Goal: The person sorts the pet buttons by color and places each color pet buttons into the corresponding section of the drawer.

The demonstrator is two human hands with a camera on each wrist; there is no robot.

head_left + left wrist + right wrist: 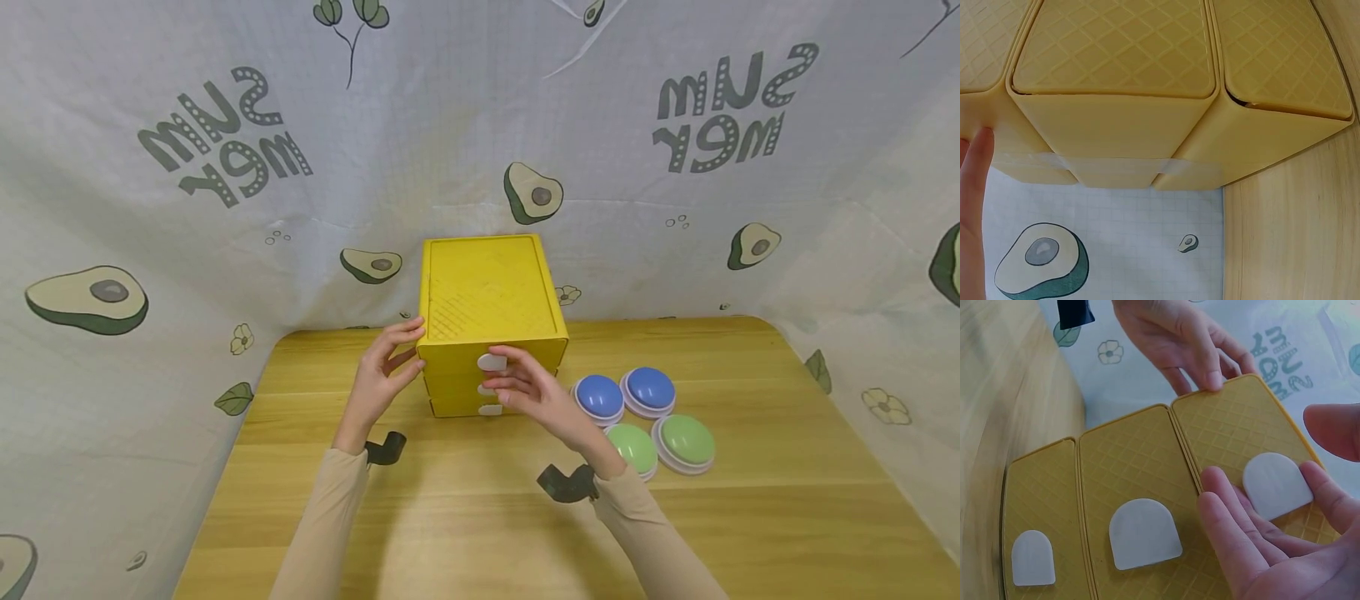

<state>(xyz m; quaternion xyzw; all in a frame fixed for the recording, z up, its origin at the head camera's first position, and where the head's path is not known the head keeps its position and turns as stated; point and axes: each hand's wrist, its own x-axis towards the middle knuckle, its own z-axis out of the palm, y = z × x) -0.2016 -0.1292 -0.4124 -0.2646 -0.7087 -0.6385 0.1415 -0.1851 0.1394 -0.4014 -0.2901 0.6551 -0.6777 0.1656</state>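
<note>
A yellow three-drawer box [491, 287] stands against the patterned cloth, its drawers closed. My left hand [381, 375] rests at its upper left front corner, with the thumb on the top drawer's front edge and fingers along the side wall. My right hand [546, 400] is at the top drawer's white handle [1275, 487]. In the right wrist view its index fingertip touches one edge of that handle, other fingers lie past the opposite edge, and the thumb stands away. Below are the middle handle [1144, 534] and the bottom handle [1032, 559].
To the right of the box, two blue push buttons [651, 390] and two green push buttons [686, 440] sit on the wooden table [465, 533]. The nearer ones lie close to my right wrist. A cloth with avocado prints [532, 193] hangs behind and at both sides.
</note>
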